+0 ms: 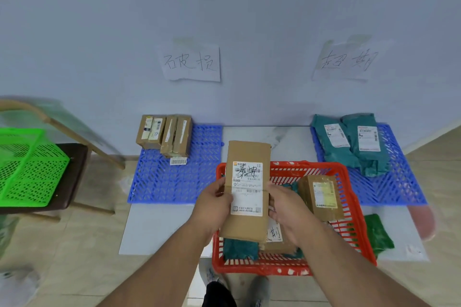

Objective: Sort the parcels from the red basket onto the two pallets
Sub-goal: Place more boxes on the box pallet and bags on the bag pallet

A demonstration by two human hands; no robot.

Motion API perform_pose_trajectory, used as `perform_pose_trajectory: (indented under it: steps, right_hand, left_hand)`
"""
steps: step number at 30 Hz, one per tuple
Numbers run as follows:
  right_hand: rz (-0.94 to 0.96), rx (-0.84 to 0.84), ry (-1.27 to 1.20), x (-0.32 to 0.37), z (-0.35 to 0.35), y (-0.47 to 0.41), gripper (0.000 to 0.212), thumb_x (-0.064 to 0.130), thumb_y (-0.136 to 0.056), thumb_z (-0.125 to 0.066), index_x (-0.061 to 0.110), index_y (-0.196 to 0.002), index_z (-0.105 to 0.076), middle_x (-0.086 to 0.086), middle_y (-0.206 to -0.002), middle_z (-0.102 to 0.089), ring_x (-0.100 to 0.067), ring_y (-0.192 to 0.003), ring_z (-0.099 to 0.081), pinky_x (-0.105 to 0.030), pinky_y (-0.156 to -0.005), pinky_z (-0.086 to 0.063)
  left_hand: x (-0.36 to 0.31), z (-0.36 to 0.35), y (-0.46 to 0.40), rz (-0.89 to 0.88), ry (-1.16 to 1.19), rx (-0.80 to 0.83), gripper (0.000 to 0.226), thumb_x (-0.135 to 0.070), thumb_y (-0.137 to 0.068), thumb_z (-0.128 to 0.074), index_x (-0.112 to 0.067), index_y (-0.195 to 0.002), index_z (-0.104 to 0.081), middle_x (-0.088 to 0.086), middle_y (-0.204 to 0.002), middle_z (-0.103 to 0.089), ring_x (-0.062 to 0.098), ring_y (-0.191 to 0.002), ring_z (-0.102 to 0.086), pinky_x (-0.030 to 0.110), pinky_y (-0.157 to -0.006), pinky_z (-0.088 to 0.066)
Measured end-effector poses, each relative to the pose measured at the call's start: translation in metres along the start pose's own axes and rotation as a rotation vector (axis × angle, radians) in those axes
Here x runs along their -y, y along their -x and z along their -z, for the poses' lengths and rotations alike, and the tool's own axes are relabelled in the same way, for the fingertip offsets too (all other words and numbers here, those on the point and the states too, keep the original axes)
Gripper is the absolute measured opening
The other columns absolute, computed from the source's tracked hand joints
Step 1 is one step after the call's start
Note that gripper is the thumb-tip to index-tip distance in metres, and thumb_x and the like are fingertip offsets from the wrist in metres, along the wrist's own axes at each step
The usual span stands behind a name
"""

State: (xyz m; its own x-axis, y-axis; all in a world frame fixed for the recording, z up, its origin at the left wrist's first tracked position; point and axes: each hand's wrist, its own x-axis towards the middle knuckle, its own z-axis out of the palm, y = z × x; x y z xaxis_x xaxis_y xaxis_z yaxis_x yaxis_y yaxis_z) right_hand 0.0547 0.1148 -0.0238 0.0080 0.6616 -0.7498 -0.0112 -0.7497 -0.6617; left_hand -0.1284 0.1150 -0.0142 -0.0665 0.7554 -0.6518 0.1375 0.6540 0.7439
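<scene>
Holding a tall cardboard parcel [245,192] upright above the red basket [354,209], the person clasps it from both sides: the left hand [214,203] wraps its fingers round the left edge with the thumb lying across the white shipping label, and the right hand [285,209] curls round the right edge at about the same height. The label faces the camera and carries handwritten black characters over the barcode. Inside the basket lie another brown box [321,197] with a yellowish label at the right, a teal bag [240,248] at the lower left, and a flat carton [277,239] with handwriting on it, partly hidden behind the held parcel. The left blue pallet [174,179] carries two brown boxes [164,134] standing side by side at its far corner near the wall. The right blue pallet [394,182] holds two teal mailer bags [351,142] with white labels, lying next to each other. A paper sign [190,62] with handwriting hangs on the wall above each pallet. A green basket [27,169] rests on a chair at the far left, and a green bag [378,234] lies just right of the red basket.
</scene>
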Motion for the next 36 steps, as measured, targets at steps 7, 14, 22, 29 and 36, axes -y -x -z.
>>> perform_pose_trajectory:
  steps: [7, 14, 22, 29, 36]
  right_hand:
    - [0.079, 0.008, -0.024, 0.044, -0.018, -0.006, 0.026, 0.037, -0.111, -0.052, 0.026, -0.106, -0.075, 0.009, -0.1, -0.085, -0.021, -0.113, -0.074, -0.052, -0.113, -0.051]
    - [0.123, 0.024, 0.035, 0.087, -0.055, -0.03, 0.03, 0.032, -0.111, -0.05, 0.021, -0.099, -0.075, 0.007, -0.091, -0.085, -0.022, -0.108, -0.074, -0.048, -0.108, -0.054]
    - [0.115, -0.005, 0.077, 0.138, -0.113, -0.1, 0.028, 0.036, -0.105, -0.054, 0.023, -0.108, -0.079, 0.005, -0.105, -0.085, -0.021, -0.109, -0.077, -0.05, -0.11, -0.055]
    - [-0.008, -0.019, 0.079, 0.157, -0.157, -0.198, 0.024, 0.029, -0.103, -0.058, 0.017, -0.093, -0.077, -0.003, -0.093, -0.085, -0.024, -0.099, -0.078, -0.048, -0.11, -0.055]
    - [-0.071, -0.036, 0.251, 0.143, -0.177, -0.296, 0.033, 0.035, -0.11, -0.045, 0.025, -0.087, -0.065, -0.007, -0.117, -0.075, -0.025, -0.117, -0.068, -0.051, -0.115, -0.049]
  left_hand:
    - [-0.035, 0.02, 0.001, -0.102, 0.025, -0.093, 0.044, -0.005, -0.102, -0.051, -0.035, -0.128, -0.069, -0.012, -0.121, -0.074, 0.008, -0.109, -0.07, 0.03, -0.086, -0.057]
    - [-0.063, 0.055, -0.025, -0.142, 0.061, -0.111, 0.043, -0.004, -0.102, -0.051, -0.036, -0.127, -0.066, -0.015, -0.115, -0.073, 0.005, -0.105, -0.068, 0.025, -0.078, -0.054]
    - [-0.091, 0.103, -0.112, -0.126, 0.037, -0.083, 0.056, 0.001, -0.097, -0.051, -0.041, -0.13, -0.068, -0.018, -0.111, -0.078, 0.006, -0.104, -0.072, 0.028, -0.087, -0.056]
    - [-0.081, 0.136, -0.228, -0.021, -0.015, -0.058, 0.05, 0.0, -0.098, -0.051, -0.047, -0.104, -0.067, -0.016, -0.111, -0.077, 0.012, -0.108, -0.071, 0.04, -0.1, -0.058]
    - [-0.038, 0.146, -0.33, 0.118, -0.022, 0.003, 0.049, 0.006, -0.095, -0.051, -0.041, -0.095, -0.066, -0.013, -0.111, -0.076, 0.017, -0.111, -0.071, 0.041, -0.1, -0.058]
